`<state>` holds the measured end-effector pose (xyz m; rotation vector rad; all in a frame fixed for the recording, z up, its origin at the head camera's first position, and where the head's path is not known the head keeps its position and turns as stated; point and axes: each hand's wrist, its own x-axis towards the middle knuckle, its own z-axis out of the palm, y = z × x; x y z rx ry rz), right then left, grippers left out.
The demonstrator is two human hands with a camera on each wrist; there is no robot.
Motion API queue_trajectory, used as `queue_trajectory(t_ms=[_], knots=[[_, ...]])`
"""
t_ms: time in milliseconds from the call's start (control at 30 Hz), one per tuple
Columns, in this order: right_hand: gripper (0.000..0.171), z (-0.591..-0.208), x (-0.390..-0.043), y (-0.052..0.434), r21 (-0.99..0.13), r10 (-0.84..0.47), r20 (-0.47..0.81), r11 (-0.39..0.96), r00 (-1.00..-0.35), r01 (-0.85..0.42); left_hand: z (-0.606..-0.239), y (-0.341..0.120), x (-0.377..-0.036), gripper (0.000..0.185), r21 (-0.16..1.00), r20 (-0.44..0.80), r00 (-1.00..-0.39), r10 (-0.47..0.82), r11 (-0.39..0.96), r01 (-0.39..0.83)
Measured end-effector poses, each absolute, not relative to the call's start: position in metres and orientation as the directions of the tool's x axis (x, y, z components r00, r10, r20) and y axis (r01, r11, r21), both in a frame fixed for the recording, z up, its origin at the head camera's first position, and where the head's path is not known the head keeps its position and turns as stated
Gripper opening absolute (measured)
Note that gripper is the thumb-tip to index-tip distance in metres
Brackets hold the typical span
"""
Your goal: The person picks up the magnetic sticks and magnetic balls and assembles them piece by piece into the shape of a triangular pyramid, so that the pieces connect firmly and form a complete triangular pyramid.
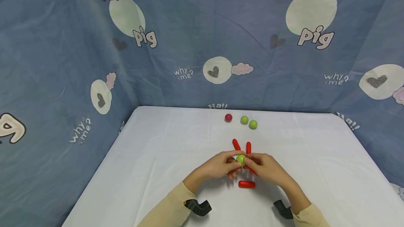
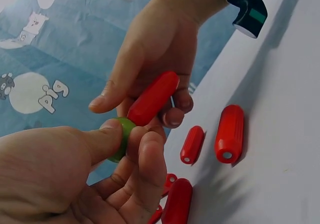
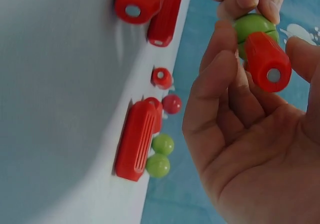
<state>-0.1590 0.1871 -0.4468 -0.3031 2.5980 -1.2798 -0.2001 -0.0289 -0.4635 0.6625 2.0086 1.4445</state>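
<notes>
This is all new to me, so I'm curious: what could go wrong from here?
The left hand pinches a round green ball, which could slip from its fingers.

The red stick meets that ball, but the thumb of the right hand stands off the stick, so it might drop if it comes loose.

Another red stick lies on the near side of both hands, where a low movement might knock it.
</notes>
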Motion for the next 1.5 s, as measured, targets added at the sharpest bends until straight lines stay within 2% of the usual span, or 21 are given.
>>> queue_trajectory(t_ms=[133, 400, 633, 800, 1067, 1300, 1500], knots=[[0.052, -0.447, -0.159, 0.188, -0.840, -0.326, -0.141, 0.539, -0.935, -0.061, -0.463, -0.028, -0.198, 0.038, 0.948, -0.170, -0.715, 0.679, 0.311, 0.071], [0.043, -0.449, -0.161, 0.188, -0.856, -0.318, -0.153, 0.515, -0.936, -0.035, -0.463, -0.026, -0.197, 0.043, 0.947, -0.164, -0.718, 0.676, 0.311, 0.077], [0.044, -0.448, -0.161, 0.185, -0.846, -0.244, -0.167, 0.533, -0.955, 0.012, -0.464, -0.024, -0.198, 0.046, 0.953, -0.143, -0.725, 0.674, 0.292, 0.083], [0.043, -0.447, -0.160, 0.186, -0.836, -0.185, -0.190, 0.546, -0.964, 0.060, -0.465, -0.024, -0.200, 0.042, 0.954, -0.141, -0.752, 0.644, 0.291, 0.071], [0.039, -0.446, -0.159, 0.192, -0.824, -0.151, -0.200, 0.561, -0.968, 0.083, -0.467, -0.034, -0.210, 0.033, 0.948, -0.186, -0.804, 0.565, 0.319, 0.004], [0.042, -0.445, -0.154, 0.200, -0.846, -0.148, -0.214, 0.522, -0.966, 0.108, -0.478, -0.049, -0.207, 0.030, 0.945, -0.255, -0.816, 0.519, 0.314, -0.095], [0.047, -0.442, -0.152, 0.211, -0.834, -0.097, -0.217, 0.535, -0.971, 0.133, -0.489, -0.060, -0.199, 0.029, 0.939, -0.275, -0.825, 0.493, 0.321, -0.121]])
